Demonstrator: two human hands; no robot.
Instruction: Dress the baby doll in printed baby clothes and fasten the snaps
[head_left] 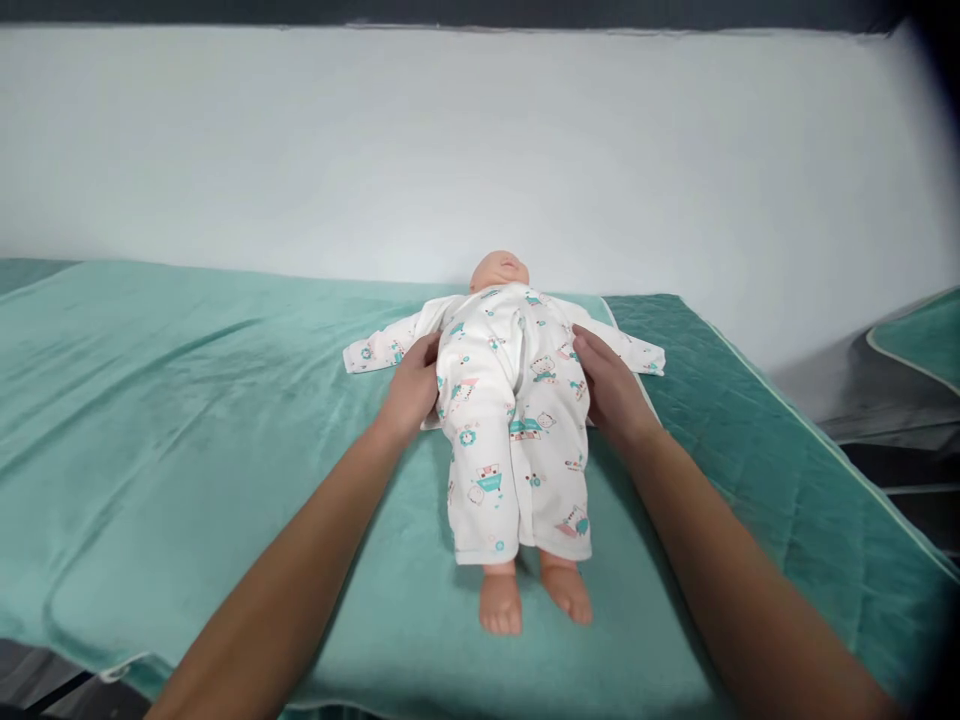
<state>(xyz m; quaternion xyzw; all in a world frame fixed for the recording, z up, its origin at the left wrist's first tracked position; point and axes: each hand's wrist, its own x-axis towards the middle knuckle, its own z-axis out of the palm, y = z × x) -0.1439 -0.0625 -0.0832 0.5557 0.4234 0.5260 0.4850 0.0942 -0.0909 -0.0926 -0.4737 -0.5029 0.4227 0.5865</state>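
Observation:
A baby doll (501, 268) lies on its back on a teal blanket (187, 400), head away from me and bare feet (532, 595) toward me. It wears a white patterned sleepsuit (514, 430) with both sleeves spread out sideways. My left hand (411, 388) is cupped against the doll's left-side torso, fingers curled on the cloth. My right hand (611, 385) presses the other side of the torso, its fingers wrapped on the sleepsuit. The fingertips of both hands are partly hidden by the fabric.
The blanket covers a wide padded surface that ends at a white wall (480, 150) behind the doll. The surface's right edge (787, 400) drops off to a dark floor. A second teal-covered pad (922, 335) shows at the far right.

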